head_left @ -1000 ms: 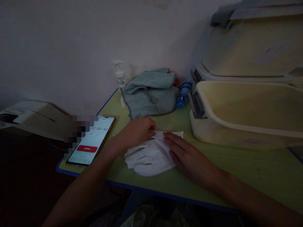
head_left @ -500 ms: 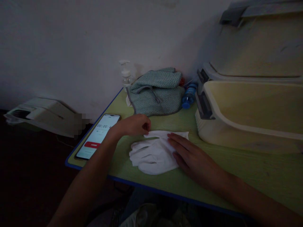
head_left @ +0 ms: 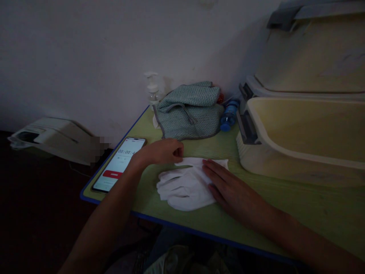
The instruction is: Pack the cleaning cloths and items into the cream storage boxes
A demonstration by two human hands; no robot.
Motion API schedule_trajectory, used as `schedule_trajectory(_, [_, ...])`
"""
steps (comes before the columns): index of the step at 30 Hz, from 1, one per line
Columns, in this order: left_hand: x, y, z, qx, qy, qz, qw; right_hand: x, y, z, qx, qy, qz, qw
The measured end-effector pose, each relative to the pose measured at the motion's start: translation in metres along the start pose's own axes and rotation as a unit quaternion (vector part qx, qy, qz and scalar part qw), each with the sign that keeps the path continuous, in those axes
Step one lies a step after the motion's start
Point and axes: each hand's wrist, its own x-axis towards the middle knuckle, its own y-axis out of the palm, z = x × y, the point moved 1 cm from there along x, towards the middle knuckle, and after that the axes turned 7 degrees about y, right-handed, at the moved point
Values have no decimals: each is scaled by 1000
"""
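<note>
A white glove (head_left: 182,186) lies flat on the green table (head_left: 285,213), fingers pointing left. My left hand (head_left: 162,151) has its fingers curled in a pinch at the glove's upper cuff edge. Flat on the right part of the glove rests my right hand (head_left: 228,186), fingers stretched out and pressing it down.
A phone (head_left: 119,163) showing a timer lies at the table's left edge. Behind are a folded teal cloth (head_left: 189,112), a pump bottle (head_left: 152,89) and a blue-capped bottle (head_left: 228,116). A large cream open case (head_left: 302,133) fills the right. The table's blue front edge (head_left: 182,230) runs close below the glove.
My left hand pulled back a little to the left along the glove's upper edge. The view shifted slightly; my right hand stays flat on the glove.
</note>
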Motion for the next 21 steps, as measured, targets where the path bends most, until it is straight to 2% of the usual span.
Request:
schedule_trajectory(3, [0,0,1,-7,5,23,1000,0,0,0,-6,-4,5,1000])
schedule_trajectory(12, [3,1,3,22,-5,36,999,1,7,-1,-49,-17,12,999])
schedule_trajectory(21, [-5,-3,-1,98,-71,31,992,-3,10,0,-55,-8,23,998])
